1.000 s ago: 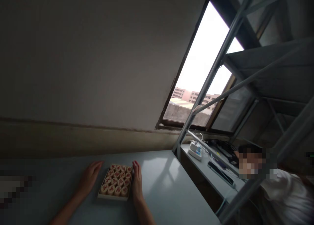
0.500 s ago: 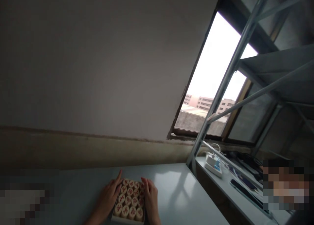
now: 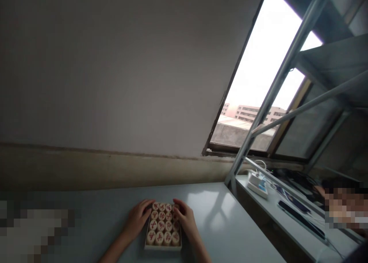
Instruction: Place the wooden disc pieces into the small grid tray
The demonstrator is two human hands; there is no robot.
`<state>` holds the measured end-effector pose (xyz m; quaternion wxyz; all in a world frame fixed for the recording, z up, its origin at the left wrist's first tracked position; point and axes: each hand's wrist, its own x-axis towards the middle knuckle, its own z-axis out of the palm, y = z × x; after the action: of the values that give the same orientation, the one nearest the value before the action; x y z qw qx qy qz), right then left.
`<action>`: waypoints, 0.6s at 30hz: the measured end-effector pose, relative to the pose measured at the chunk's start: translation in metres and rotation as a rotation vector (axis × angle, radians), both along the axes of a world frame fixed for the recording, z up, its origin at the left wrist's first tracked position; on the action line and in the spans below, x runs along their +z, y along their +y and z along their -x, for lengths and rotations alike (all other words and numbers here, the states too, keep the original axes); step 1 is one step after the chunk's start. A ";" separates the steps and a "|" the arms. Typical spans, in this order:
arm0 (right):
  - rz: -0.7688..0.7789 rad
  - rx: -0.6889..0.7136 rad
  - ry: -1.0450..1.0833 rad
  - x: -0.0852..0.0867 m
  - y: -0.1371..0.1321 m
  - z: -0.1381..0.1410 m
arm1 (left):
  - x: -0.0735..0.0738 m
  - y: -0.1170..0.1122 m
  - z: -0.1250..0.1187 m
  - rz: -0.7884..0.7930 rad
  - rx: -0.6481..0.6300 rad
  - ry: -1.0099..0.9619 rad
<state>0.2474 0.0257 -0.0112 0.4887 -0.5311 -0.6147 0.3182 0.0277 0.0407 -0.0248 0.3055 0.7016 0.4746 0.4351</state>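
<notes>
A shallow pale box (image 3: 162, 248) packed with several round wooden chess pieces marked in red lies on the grey table (image 3: 94, 213) near its front edge. My left hand (image 3: 138, 219) rests against the box's left side, fingers curled over its far left corner. My right hand (image 3: 185, 219) lies against the right side, its fingertips bent onto the pieces at the far right corner. Whether those fingers pinch a piece is not visible.
A plain wall and a window (image 3: 258, 87) stand behind the table. To the right a metal shelf frame (image 3: 273, 98) rises over a lower surface with a power strip (image 3: 257, 180), a phone (image 3: 301, 219) and cables. Another person sits at the far right edge.
My hands went from lying flat and stretched beside the box to curling over its far corners. The view shifted, so the box and window sit further right.
</notes>
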 end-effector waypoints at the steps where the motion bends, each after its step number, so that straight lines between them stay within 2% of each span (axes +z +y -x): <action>1: -0.019 -0.016 -0.008 -0.002 0.001 0.000 | -0.004 0.002 0.000 -0.012 0.015 -0.003; 4: -0.087 -0.056 -0.059 -0.012 0.005 0.001 | -0.017 0.010 0.000 -0.034 0.046 -0.015; 7: -0.146 -0.033 -0.114 -0.018 0.009 0.002 | -0.025 0.017 0.000 -0.059 0.050 -0.014; 11: -0.197 -0.011 -0.134 -0.013 0.006 0.005 | -0.022 0.015 0.000 -0.049 0.046 0.012; 18: -0.234 -0.082 -0.161 0.000 -0.002 0.009 | -0.015 0.010 0.000 -0.026 0.011 0.024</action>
<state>0.2383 0.0237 -0.0112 0.5089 -0.5189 -0.6627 0.1805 0.0273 0.0508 -0.0402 0.2883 0.7082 0.4763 0.4341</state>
